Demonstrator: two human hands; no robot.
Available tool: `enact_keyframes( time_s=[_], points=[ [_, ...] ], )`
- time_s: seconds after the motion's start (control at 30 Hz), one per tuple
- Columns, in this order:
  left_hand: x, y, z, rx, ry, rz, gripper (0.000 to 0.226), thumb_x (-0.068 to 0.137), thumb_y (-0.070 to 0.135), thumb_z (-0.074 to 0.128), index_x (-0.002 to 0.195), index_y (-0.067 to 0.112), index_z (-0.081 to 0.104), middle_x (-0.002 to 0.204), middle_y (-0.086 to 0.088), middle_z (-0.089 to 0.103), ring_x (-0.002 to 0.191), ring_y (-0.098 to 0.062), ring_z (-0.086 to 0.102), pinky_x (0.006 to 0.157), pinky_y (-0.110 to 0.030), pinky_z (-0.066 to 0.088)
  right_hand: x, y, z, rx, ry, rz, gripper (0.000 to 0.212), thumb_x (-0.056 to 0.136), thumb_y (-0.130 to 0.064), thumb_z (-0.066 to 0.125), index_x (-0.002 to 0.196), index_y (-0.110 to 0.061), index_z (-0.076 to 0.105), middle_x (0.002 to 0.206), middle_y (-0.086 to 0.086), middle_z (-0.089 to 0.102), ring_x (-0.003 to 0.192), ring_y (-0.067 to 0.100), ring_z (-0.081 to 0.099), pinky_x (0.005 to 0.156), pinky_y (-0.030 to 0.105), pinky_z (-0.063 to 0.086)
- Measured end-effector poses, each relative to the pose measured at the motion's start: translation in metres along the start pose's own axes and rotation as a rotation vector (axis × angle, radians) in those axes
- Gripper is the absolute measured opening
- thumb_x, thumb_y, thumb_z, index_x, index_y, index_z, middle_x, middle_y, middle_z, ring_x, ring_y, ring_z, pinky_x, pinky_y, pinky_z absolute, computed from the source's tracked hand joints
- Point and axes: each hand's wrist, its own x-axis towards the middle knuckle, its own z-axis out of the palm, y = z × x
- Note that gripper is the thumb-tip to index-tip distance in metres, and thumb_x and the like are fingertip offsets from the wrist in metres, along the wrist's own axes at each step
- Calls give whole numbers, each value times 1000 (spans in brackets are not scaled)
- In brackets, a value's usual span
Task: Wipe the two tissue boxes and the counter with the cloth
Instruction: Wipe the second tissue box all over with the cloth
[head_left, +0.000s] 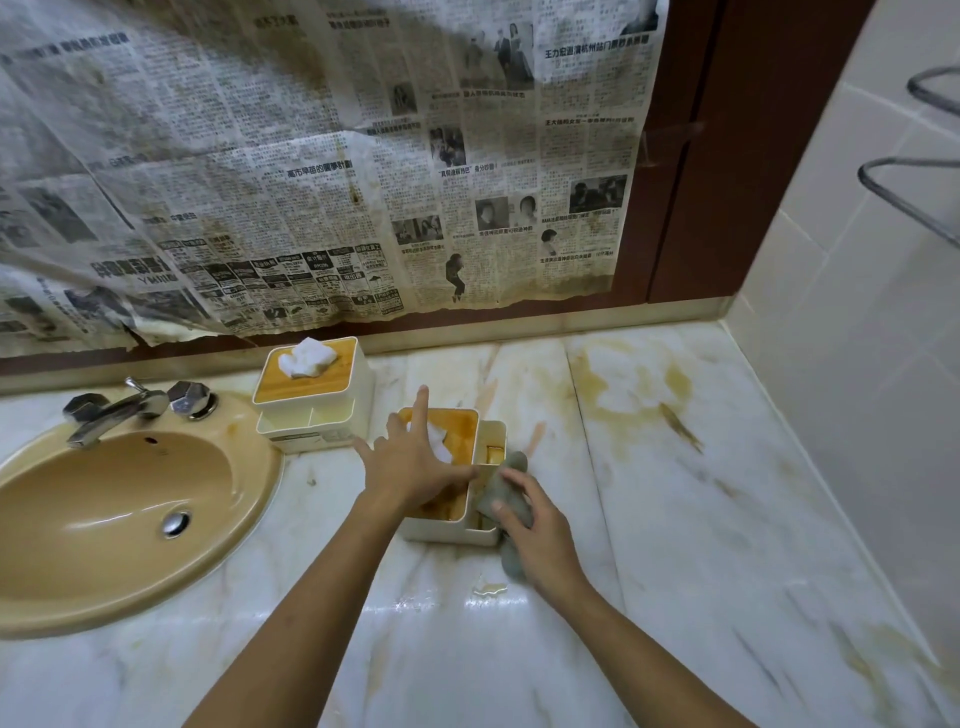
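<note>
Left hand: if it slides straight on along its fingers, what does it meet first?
Likely the backsplash ledge under the newspaper. The left hand rests open on the near tissue box, fingers pointing away; beyond it is bare counter. The far tissue box sits left of that line.

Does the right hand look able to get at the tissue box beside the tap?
Probably, but indirectly: the nearer tissue box and the left hand spread on it lie between the right hand and the far tissue box.

The sink sits in the counter's left end, with the back box just right of it. The front box stands mid-counter, the cloth at its right.
</note>
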Motion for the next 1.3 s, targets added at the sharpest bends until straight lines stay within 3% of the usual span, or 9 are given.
enact_keyframes(
  time_s=[0.1, 0.2, 0.37, 0.57, 0.77, 0.9, 1.0, 1.13, 1.3],
  points=[
    [6, -7, -1, -34, 7, 62, 136, 52, 94, 57, 152, 42, -19, 160, -9, 30, 139, -36, 42, 114, -68, 14, 5, -1, 0, 21, -2, 14, 59, 93, -27, 68, 146, -37, 44, 138, -30, 46, 126, -13, 43, 93, 1, 37],
    [9, -14, -3, -61, 6, 116, 138, 52, 92, 61, 153, 42, -18, 160, -7, 30, 141, -31, 39, 116, -66, 14, 9, 0, 5, -7, 8, 35, 64, 93, -24, 68, 150, -33, 39, 142, -20, 45, 131, -2, 43, 93, 1, 38],
    [9, -17, -9, -57, 1, 157, 137, 55, 86, 68, 154, 40, -15, 161, -5, 30, 142, -28, 39, 117, -64, 11, 3, 0, 9, -13, 56, 46, 58, 92, -20, 69, 146, -28, 48, 134, -16, 53, 124, 4, 53, 93, 6, 45],
    [12, -20, -10, -61, -5, 206, 138, 55, 82, 71, 154, 40, -15, 160, -4, 33, 144, -26, 37, 118, -60, 8, -16, 12, 21, -78, 116, -55, 44, 91, -15, 69, 132, -29, 63, 134, -13, 60, 126, 4, 54, 107, 27, 47],
    [10, -20, -12, -69, -11, 236, 138, 55, 81, 73, 155, 38, -12, 159, -5, 34, 143, -27, 37, 120, -57, 10, 4, 9, 27, -45, 180, -55, 50, 95, -17, 66, 142, -26, 54, 152, -2, 44, 139, 5, 39, 96, -3, 33],
    [12, -22, -8, -82, 7, 240, 137, 57, 78, 74, 156, 36, -10, 159, -3, 35, 142, -27, 39, 120, -56, 13, 28, 3, 19, -73, 216, -42, 52, 96, -21, 64, 145, -29, 49, 151, 5, 49, 134, 16, 49, 98, 8, 41],
    [14, -22, -8, -104, 5, 243, 139, 54, 79, 75, 156, 36, -9, 159, -3, 35, 143, -26, 37, 121, -55, 13, 8, 6, 29, -55, 207, -49, 56, 97, -22, 63, 148, -33, 43, 154, 0, 43, 139, 11, 43, 103, 8, 39],
    [15, -22, -11, -99, -15, 252, 142, 52, 81, 75, 156, 36, -10, 159, -3, 34, 144, -26, 36, 121, -55, 12, -32, 15, 52, 36, 164, -41, 60, 96, -20, 65, 148, -37, 42, 157, -9, 36, 144, 1, 31, 102, 0, 30],
    [16, -23, -9, -87, -20, 246, 142, 52, 82, 74, 157, 34, -9, 160, -2, 33, 144, -26, 36, 121, -55, 11, 5, 5, 37, 17, 230, -18, 55, 94, -19, 67, 146, -26, 49, 154, 0, 42, 141, 9, 39, 95, -4, 32]
  ],
)
